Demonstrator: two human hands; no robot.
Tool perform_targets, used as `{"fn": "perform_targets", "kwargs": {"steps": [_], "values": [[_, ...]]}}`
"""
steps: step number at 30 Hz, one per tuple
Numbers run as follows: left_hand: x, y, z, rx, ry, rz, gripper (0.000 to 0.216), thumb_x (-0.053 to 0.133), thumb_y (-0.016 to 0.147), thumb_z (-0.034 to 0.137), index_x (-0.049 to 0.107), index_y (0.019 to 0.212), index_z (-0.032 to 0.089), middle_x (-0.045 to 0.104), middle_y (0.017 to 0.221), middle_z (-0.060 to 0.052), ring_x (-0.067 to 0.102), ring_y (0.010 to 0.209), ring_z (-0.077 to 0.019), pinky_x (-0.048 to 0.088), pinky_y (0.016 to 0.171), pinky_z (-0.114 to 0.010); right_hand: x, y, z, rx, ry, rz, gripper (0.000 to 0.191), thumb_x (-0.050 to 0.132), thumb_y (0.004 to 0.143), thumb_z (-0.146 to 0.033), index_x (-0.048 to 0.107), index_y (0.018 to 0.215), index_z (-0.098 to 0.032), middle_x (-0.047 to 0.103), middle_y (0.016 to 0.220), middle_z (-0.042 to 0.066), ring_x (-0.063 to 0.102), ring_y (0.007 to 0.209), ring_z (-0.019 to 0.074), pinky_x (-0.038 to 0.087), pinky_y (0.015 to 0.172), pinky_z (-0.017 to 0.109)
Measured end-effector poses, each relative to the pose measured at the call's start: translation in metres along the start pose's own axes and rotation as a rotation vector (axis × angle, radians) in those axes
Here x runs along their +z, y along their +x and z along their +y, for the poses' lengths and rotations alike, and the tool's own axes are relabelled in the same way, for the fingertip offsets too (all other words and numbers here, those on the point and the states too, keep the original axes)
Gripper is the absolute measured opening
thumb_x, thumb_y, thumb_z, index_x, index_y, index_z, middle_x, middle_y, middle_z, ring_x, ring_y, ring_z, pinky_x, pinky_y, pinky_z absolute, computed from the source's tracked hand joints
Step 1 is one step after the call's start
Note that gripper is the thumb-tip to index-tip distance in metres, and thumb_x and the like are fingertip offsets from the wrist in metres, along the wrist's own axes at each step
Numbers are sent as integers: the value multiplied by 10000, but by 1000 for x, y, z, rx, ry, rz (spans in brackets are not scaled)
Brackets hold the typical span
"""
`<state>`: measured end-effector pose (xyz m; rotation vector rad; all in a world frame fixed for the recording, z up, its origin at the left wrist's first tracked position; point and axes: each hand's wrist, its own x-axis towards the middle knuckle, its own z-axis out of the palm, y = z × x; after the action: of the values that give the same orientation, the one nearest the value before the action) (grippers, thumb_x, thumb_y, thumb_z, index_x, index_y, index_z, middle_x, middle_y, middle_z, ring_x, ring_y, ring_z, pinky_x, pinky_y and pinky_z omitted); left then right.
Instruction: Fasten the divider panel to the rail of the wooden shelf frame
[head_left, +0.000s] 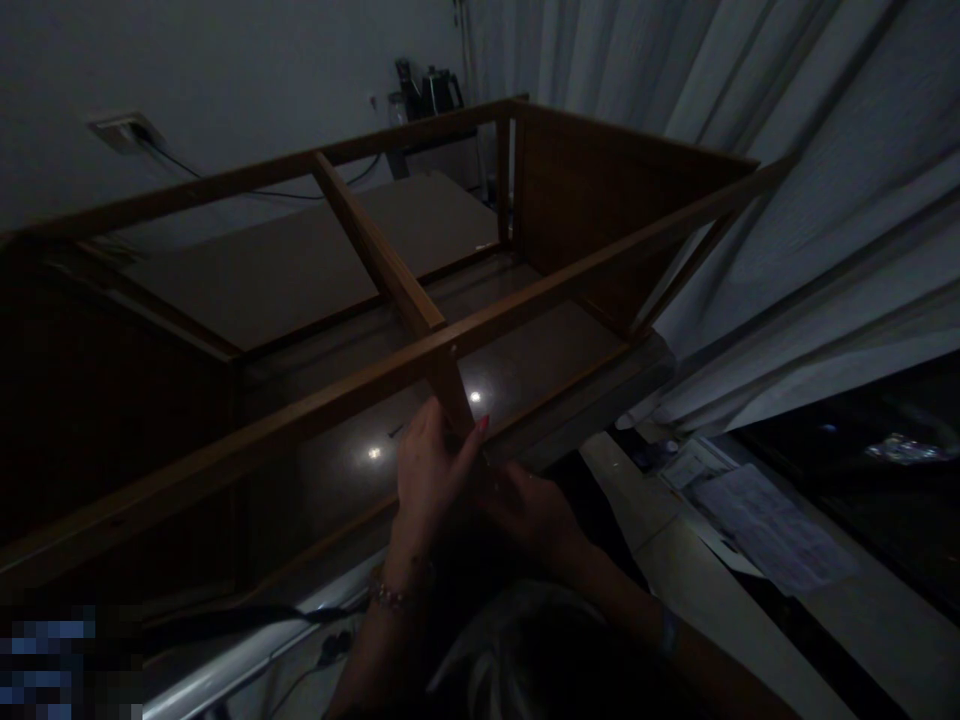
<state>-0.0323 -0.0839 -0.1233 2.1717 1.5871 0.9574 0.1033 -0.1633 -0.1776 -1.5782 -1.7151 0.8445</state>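
Note:
In dim light a brown wooden cabinet frame (570, 280) lies in front of me, its open side up. A middle divider board (379, 250) crosses it and meets the near rail. My left hand (431, 470) grips the lower end of this divider just under the rail, fingers wrapped on the wood. My right hand (536, 515) sits right beside it, below the divider's end, fingers curled; what it holds is too dark to make out. A beaded bracelet is on my left wrist.
Pale curtains (787, 200) hang at the right. Papers (765, 530) lie on the floor at the right. A kettle (442, 90) stands on a small stand at the back wall. A wall socket (120, 130) with a cable is at the upper left. Cables run along the floor near me.

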Motion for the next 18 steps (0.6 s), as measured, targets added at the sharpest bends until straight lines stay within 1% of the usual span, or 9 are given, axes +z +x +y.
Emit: {"fn": "perform_targets", "kwargs": {"steps": [2, 4, 6, 8, 11, 13, 15, 16, 18], "values": [[1, 0, 0, 3, -1, 2, 332, 526, 846, 507, 549, 974, 202, 629, 901, -44, 606, 798, -195, 461, 679, -300, -1, 0, 0, -45, -120, 71, 302, 557, 866, -497, 544, 890, -196, 649, 684, -9, 612, 595, 138, 349, 536, 222], [1, 0, -1, 4, -3, 7, 331, 522, 847, 511, 550, 966, 204, 626, 889, -41, 604, 793, -194, 462, 679, -301, -3, 1, -2, -141, -274, 136, 299, 537, 883, -485, 553, 810, -196, 642, 664, 5, 604, 614, 148, 344, 585, 244], [2, -1, -1, 4, -4, 14, 330, 526, 843, 512, 552, 956, 203, 626, 879, -39, 603, 790, -194, 463, 682, -301, -5, 1, -3, -247, -407, 173, 308, 500, 911, -443, 557, 735, -197, 640, 651, 17, 593, 631, 156, 330, 633, 271], [2, -1, -2, 0, -2, 21, 329, 531, 840, 509, 558, 952, 201, 626, 870, -40, 603, 779, -194, 463, 677, -300, -6, 2, -6, -307, -475, 187, 315, 480, 925, -406, 562, 704, -196, 638, 637, 20, 577, 625, 156, 313, 652, 289], [2, -1, -2, -1, 1, 18, 336, 530, 842, 502, 564, 977, 196, 630, 878, -46, 602, 776, -197, 464, 673, -302, -8, 3, -9, -301, -483, 187, 318, 460, 933, -371, 568, 694, -190, 637, 630, 29, 561, 621, 152, 303, 667, 297], [2, -1, -2, 1, 3, 5, 343, 529, 845, 501, 564, 995, 195, 633, 898, -51, 606, 799, -202, 467, 687, -305, -9, 3, -10, -257, -423, 168, 343, 417, 945, -343, 565, 679, -187, 629, 626, 36, 547, 611, 146, 304, 662, 293], [1, -1, -2, 2, 1, -5, 349, 528, 847, 501, 560, 1014, 196, 637, 935, -59, 611, 840, -210, 469, 709, -309, -9, 2, -10, -167, -260, 114, 379, 364, 960, -338, 558, 671, -187, 614, 627, 33, 532, 594, 135, 309, 633, 279], [1, -1, -2, 1, 0, -8, 348, 528, 847, 501, 559, 1014, 198, 638, 943, -60, 612, 853, -212, 469, 717, -311, -9, 2, -9, -98, -127, 76, 400, 339, 967, -353, 555, 674, -188, 602, 626, 25, 524, 583, 128, 314, 612, 268], [2, -1, -2, -5, -3, -5, 345, 526, 848, 503, 559, 1013, 202, 638, 944, -56, 613, 857, -211, 470, 725, -312, -6, 0, -6, 79, 222, -6, 450, 294, 976, -427, 558, 698, -192, 554, 596, -1, 491, 538, 113, 317, 557, 245]]}}
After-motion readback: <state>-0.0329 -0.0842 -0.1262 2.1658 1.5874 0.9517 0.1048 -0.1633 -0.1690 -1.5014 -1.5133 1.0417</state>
